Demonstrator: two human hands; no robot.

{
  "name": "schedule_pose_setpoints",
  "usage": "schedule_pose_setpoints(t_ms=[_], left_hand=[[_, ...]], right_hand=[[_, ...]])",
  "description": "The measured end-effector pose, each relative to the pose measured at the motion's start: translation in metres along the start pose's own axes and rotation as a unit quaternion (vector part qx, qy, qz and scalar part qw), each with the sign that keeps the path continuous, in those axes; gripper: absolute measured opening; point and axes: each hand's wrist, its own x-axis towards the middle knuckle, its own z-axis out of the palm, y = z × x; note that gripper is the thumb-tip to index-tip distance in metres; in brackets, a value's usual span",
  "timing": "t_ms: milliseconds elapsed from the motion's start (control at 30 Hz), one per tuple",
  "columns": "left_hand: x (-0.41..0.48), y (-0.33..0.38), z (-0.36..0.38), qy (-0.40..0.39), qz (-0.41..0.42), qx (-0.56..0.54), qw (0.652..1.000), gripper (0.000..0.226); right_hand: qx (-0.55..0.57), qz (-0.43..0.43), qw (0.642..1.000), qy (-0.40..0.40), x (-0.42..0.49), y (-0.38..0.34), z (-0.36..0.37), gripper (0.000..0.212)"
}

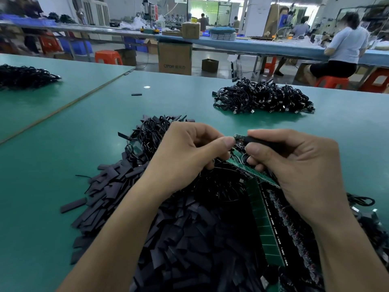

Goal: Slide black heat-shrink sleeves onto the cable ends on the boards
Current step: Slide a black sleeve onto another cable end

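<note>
Right hand, curled round a black sleeve, is held against the board end pinched in the left hand above the sleeve pile by the desk's near edge; straight sliding is advised.

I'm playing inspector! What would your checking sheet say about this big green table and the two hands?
Surface: green table, with a seam running across its left part.
Job's things: pile of black sleeves near the person; green board strip lying on its right side; one sleeve meets a small board end.
Clutter: stray sleeve lying alone farther out.
Hands: left hand pinches the board end; right hand grips the sleeve in its fingers.
Cables: black tangle under the hands; right heap and left heap farther away.
Surroundings: long benches, cardboard box, orange stool, seated person.
</note>
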Motion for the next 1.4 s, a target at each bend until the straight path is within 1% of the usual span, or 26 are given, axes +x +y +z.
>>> schedule_pose_setpoints(t_ms=[100,200,433,533,700,767,833,867,967,1033,1100,1200,1400], left_hand=[[0.000,0.001,0.000,-0.016,0.012,0.012,1.000,0.016],[0.000,0.001,0.000,-0.022,0.019,0.023,0.999,0.015],[0.000,0.001,0.001,-0.027,0.037,0.033,0.998,0.014],[-0.001,0.003,0.000,-0.034,0.035,0.038,0.998,0.015],[-0.002,0.005,0.002,-0.050,0.026,0.044,0.997,0.016],[-0.002,0.006,0.003,-0.051,0.017,0.041,0.998,0.015],[-0.002,0.007,0.005,-0.055,0.004,0.036,0.998,0.014],[-0.002,0.007,0.006,-0.054,-0.001,0.035,0.998,0.014],[-0.003,0.007,0.011,-0.044,0.000,0.034,0.998,0.016],[-0.004,0.007,0.015,-0.037,0.008,0.029,0.999,0.016],[-0.005,0.007,0.017,-0.026,0.022,0.026,0.999,0.016],[-0.006,0.006,0.020,-0.013,0.039,0.020,0.999,0.015],[-0.006,0.004,0.024,-0.002,0.046,0.011,0.999,0.014]], right_hand=[[-0.029,-0.010,0.999,-0.010,0.000,0.000,0.001,0.024],[-0.043,-0.019,0.999,-0.011,-0.001,0.001,0.001,0.022],[-0.001,0.005,1.000,-0.003,0.000,0.003,-0.001,0.012],[0.009,0.010,1.000,-0.009,0.001,0.003,0.000,0.016],[-0.010,0.007,1.000,-0.026,0.000,0.002,0.003,0.022],[-0.019,0.001,1.000,-0.006,0.000,0.001,0.004,0.032],[-0.034,-0.011,0.998,0.045,0.000,-0.001,0.005,0.042],[-0.036,-0.015,0.996,0.078,0.000,-0.001,0.006,0.043],[-0.022,-0.030,0.987,0.155,-0.001,0.002,0.012,0.031],[-0.011,-0.034,0.983,0.180,-0.002,0.005,0.018,0.022],[-0.003,-0.039,0.982,0.184,-0.002,0.006,0.023,0.017],[-0.022,-0.048,0.983,0.177,-0.002,0.005,0.025,0.016],[-0.034,-0.050,0.985,0.161,-0.003,0.004,0.025,0.023]])
